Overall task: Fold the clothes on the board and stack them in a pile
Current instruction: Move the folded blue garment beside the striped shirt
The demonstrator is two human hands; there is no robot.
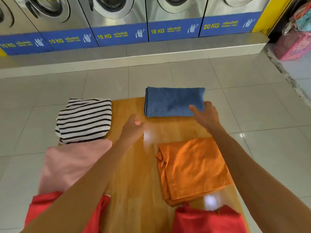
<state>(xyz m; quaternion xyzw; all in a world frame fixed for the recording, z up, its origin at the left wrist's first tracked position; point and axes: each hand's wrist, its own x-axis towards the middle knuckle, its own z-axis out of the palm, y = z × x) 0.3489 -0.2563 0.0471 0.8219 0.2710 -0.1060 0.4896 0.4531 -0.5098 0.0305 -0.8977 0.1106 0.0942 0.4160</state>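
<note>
A folded blue towel (170, 101) lies at the far right end of the wooden board (134, 165). My right hand (206, 115) rests at its near right corner, fingers spread, touching the cloth without gripping it. My left hand (133, 130) hovers over bare wood in the middle, fingers loosely apart and blurred. A folded orange garment (193, 169) sits near right. A folded black-and-white striped shirt (85, 120) lies far left, a pink garment (72, 165) below it, and red garments (207, 221) at the near edge.
The board stands on a pale tiled floor (252, 106). A row of steel washing machines (121, 22) with blue labels runs along the far wall. A pink patterned bag (294, 46) with clothes sits at the far right.
</note>
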